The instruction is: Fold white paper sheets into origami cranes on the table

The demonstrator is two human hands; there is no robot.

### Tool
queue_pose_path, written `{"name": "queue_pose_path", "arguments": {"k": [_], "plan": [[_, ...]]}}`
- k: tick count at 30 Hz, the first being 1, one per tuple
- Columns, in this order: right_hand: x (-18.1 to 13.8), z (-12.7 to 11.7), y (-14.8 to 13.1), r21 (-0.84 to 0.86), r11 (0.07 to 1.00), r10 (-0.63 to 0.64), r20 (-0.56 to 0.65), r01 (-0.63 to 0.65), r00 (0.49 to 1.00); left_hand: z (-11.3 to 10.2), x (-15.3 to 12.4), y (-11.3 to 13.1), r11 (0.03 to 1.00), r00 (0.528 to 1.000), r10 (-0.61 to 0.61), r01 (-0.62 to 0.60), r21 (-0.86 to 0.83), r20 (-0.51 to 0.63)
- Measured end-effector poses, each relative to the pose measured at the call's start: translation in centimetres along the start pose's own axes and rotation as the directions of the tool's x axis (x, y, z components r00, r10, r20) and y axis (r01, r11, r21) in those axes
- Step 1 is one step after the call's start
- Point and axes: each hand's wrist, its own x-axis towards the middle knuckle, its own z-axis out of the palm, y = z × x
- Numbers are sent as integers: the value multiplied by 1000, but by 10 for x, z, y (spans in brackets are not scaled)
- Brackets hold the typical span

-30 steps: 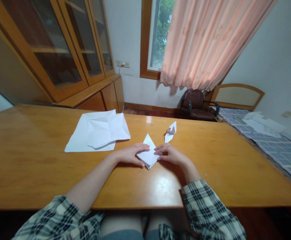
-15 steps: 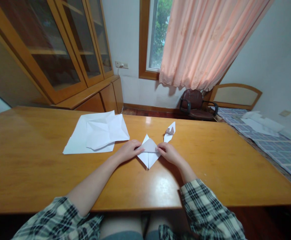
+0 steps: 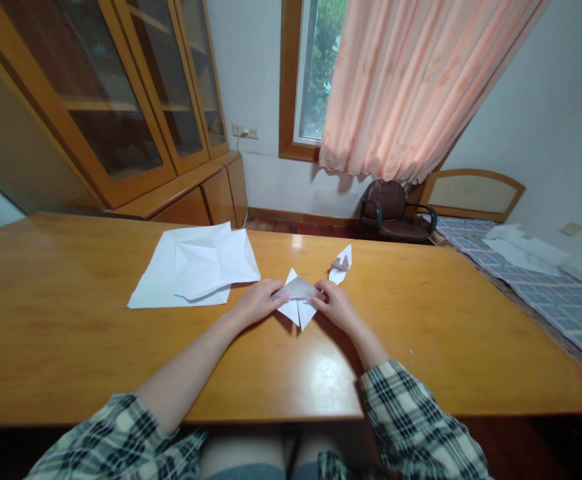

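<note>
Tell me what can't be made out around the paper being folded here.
Head view, folded paper: its inner layers, covered by the raised flap that the left hand and right hand pinch.
Head view, small folded piece: too small to tell its shape.
Head view, cabinet: contents lost behind dark, reflecting glass.

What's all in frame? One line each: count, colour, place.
table: 1, orange-brown wood, foreground
folded paper: 1, white, table centre, between both hands
small folded figure: 1, white, just beyond the right hand
creased sheets: 2, white, overlapping, left of centre
cabinet: 1, wood with glass doors, left
curtain: 1, pink, over window
chair: 1, dark red, below the curtain
left hand: 1, bare, pinching folded paper's left side
right hand: 1, bare, pinching its right side
</note>
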Motion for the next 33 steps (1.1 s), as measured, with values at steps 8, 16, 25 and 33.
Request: {"name": "queue_pose_path", "arguments": {"k": [8, 16, 25, 33], "plan": [[-3, 0, 0, 79, 996, -36, 52, 32, 998, -4, -4, -3, 987, 982, 163, -161, -28, 94], [-4, -6, -2, 73, 997, -11, 81, 6, 997, -6, -5, -5, 985, 979, 172, -170, -26, 110], [-3, 0, -6, 42, 998, -50, -35, 51, 998, -7, -5, 7, 987, 990, 143, -144, 75, 16], [-6, 7, -3, 75, 996, -45, -33, 48, 998, 0, -5, 4, 986, 998, 58, -53, 156, -30]]}}
